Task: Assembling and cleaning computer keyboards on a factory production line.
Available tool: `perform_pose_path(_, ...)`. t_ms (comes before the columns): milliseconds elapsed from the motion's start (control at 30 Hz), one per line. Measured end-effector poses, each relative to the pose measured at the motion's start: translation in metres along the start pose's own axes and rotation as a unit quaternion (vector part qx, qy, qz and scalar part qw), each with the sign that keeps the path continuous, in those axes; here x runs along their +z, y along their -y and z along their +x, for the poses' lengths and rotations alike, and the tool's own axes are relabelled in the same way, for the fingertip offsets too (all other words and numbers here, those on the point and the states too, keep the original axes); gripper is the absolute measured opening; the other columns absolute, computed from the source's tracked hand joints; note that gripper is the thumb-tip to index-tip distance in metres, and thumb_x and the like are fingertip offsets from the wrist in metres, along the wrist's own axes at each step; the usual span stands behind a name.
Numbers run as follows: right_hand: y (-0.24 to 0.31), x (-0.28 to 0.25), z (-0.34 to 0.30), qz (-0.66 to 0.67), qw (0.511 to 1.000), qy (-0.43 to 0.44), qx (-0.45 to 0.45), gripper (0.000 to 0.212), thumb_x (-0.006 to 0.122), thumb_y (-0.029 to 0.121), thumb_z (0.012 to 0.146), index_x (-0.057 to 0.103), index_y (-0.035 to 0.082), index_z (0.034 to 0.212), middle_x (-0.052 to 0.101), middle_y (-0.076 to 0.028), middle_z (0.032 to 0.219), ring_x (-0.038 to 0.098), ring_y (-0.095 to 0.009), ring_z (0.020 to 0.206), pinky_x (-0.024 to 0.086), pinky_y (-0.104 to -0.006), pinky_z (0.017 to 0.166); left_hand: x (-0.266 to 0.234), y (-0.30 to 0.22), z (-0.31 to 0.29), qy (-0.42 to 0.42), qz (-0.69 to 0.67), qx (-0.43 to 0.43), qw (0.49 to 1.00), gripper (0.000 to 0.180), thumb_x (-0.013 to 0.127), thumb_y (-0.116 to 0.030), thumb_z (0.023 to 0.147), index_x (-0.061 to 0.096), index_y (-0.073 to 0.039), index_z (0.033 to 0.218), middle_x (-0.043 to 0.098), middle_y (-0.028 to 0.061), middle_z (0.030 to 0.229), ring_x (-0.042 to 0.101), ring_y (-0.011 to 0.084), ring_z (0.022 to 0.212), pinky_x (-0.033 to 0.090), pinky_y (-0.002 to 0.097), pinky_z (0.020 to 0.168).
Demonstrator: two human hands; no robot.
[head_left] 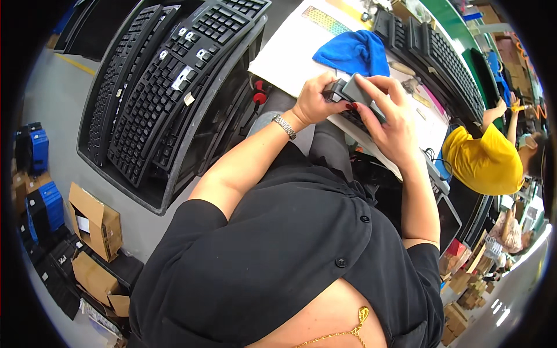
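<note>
My left hand point(315, 103), with a metal watch on its wrist, is closed around a small black blocky piece point(333, 90) at the front edge of the white worktable point(278, 58). Against it leans a flat dark grey piece point(355, 90), gripped between the thumb and fingers of my right hand point(391, 113). Both thumbs meet near its lower edge. What kind of parts these are, and whether they are joined, I cannot tell. Just under my hands some black keys point(353, 117) show, partly hidden. A crumpled blue cloth point(354, 52) lies beyond my hands.
At my left stands a black bin point(168, 200) of upright black keyboards point(174, 87), several with white keys or patches. More keyboards point(447, 64) lie at the table's right. A colourful key sheet point(325, 26) lies at the back. Open cartons point(96, 223) stand lower left; a yellow-shirted person point(484, 159) works at right.
</note>
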State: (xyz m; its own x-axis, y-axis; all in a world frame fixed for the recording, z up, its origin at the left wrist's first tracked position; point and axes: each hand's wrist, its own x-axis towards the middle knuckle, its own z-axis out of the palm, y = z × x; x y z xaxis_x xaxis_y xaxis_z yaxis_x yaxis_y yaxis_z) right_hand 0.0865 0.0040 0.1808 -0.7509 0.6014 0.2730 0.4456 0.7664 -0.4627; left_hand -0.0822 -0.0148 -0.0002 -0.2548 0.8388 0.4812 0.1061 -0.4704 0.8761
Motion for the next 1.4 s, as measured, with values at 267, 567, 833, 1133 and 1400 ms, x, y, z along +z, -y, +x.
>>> perform_pose_path(267,-0.013,-0.002,-0.007,-0.069,0.997,0.025,-0.020,0.043,0.073,0.005,0.093,0.071,0.006,0.136,0.064,-0.016,0.124,0.064,-0.029,0.102,0.053,-0.0362,0.090,-0.001,0.003,-0.001,0.008,0.004,-0.040,0.999,0.047,0.090,-0.034,0.077,0.057,-0.006,0.094,0.061,0.0067,0.078,0.053,0.0229,0.063,0.048,0.0351,0.066)
perform_pose_path(567,-0.008,0.008,0.010,-0.077,0.996,0.020,-0.038,0.040,0.074,0.008,0.092,0.071,0.003,0.132,0.063,-0.017,0.118,0.063,-0.031,0.100,0.052,-0.0380,0.089,-0.002,0.002,0.001,0.015,0.006,-0.033,0.999,0.048,0.090,-0.039,0.080,0.060,-0.006,0.099,0.063,0.0066,0.079,0.057,0.0257,0.066,0.050,0.0362,0.068)
perform_pose_path(833,-0.004,0.011,0.013,-0.094,0.995,0.011,-0.031,0.039,0.074,0.007,0.091,0.072,0.002,0.130,0.063,-0.017,0.116,0.062,-0.031,0.099,0.051,-0.0392,0.089,-0.001,0.005,0.000,0.008,0.016,-0.015,1.000,0.047,0.090,-0.035,0.080,0.062,-0.006,0.106,0.062,0.0042,0.079,0.052,0.0193,0.065,0.047,0.0322,0.067)
perform_pose_path(1133,-0.005,0.012,0.010,-0.107,0.994,0.016,-0.033,0.039,0.074,0.007,0.091,0.072,0.002,0.129,0.063,-0.017,0.117,0.062,-0.031,0.099,0.051,-0.0392,0.089,-0.001,0.007,-0.002,0.009,0.018,-0.016,1.000,0.048,0.090,-0.035,0.080,0.062,-0.006,0.106,0.062,0.0041,0.080,0.051,0.0186,0.065,0.046,0.0315,0.066)
perform_pose_path(1400,-0.007,0.009,-0.003,-0.135,0.990,0.003,-0.044,0.038,0.075,0.007,0.091,0.072,0.002,0.128,0.062,-0.017,0.117,0.062,-0.031,0.098,0.052,-0.0391,0.089,-0.001,0.002,0.000,0.011,0.017,-0.023,1.000,0.054,0.089,-0.047,0.079,0.062,-0.007,0.102,0.062,0.0039,0.077,0.056,0.0224,0.065,0.049,0.0346,0.067)
